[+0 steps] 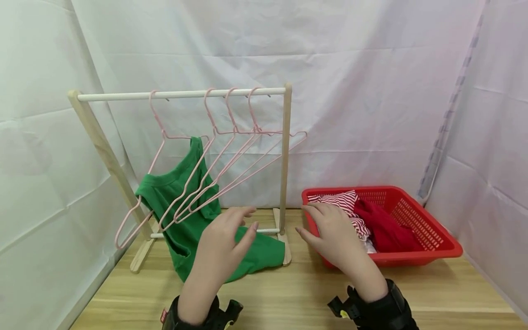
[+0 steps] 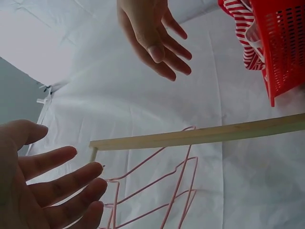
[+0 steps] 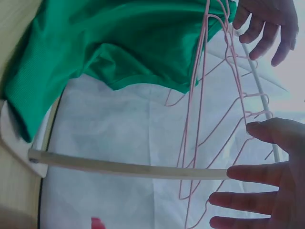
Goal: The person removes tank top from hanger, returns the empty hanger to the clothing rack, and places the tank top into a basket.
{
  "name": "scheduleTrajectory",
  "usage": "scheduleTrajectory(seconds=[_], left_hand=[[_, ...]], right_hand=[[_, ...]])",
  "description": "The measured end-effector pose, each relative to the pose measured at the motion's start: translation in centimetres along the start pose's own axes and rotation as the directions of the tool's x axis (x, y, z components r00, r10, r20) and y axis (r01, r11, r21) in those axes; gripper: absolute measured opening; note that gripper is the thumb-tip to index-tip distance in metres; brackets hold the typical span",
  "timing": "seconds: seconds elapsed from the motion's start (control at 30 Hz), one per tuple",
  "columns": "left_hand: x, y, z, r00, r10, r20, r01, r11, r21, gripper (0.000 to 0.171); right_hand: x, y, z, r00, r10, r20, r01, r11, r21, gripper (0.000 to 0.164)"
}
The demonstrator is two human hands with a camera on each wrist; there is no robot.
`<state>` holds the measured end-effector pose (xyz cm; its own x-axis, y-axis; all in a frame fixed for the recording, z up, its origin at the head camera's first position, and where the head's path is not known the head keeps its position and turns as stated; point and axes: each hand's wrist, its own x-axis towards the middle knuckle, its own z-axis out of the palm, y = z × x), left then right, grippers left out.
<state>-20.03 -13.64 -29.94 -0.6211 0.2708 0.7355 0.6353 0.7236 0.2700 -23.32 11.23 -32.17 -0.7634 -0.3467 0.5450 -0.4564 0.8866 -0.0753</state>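
My left hand [image 1: 223, 241] hovers in front of the rack with its fingers loosely spread, overlapping a green sleeveless garment [image 1: 179, 183] in the head view. That garment hangs crookedly from a pink hanger [image 1: 157, 153], its lower part spread over the rack's base and the table. My right hand [image 1: 333, 232] is held up before the left end of a red basket [image 1: 429, 257], fingers relaxed and nothing in them. In the left wrist view both the left hand [image 2: 62, 186] and the right hand [image 2: 155, 40] have empty palms and extended fingers.
A wooden rack with a white rail [image 1: 123, 96] stands at the left, its right post [image 1: 285, 160] between the hands. Several bare pink hangers [image 1: 231, 114] crowd the rail's right part. The basket holds a red-and-white striped cloth [image 1: 344, 200] and a dark red cloth [image 1: 387, 231].
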Motion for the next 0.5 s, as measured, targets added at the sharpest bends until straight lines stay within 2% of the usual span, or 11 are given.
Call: scheduleTrajectory(seconds=[0.17,0.3,0.4,0.5], left_hand=[[-0.2,-0.1,-1.1,0.997,0.024,-0.067,-0.024,1.0,0.001,0.028],[-0.4,-0.5,-2.1,0.992,0.032,-0.124,-0.031,0.999,0.01,0.027],[-0.6,-1.0,-2.8,0.977,0.041,-0.209,-0.039,0.999,0.016,0.026],[-0.5,-1.7,-3.5,0.952,0.051,-0.302,-0.057,0.998,-0.009,0.025]], right_hand=[[0.3,-0.6,0.8,0.997,-0.06,-0.057,0.06,0.998,0.008,0.05],[0.4,-1.1,1.4,0.993,-0.102,-0.058,0.102,0.995,0.005,0.051],[0.4,-1.4,1.4,0.993,-0.113,-0.04,0.112,0.994,-0.012,0.052],[0.5,-1.4,1.2,0.993,-0.107,-0.042,0.107,0.994,-0.006,0.052]])
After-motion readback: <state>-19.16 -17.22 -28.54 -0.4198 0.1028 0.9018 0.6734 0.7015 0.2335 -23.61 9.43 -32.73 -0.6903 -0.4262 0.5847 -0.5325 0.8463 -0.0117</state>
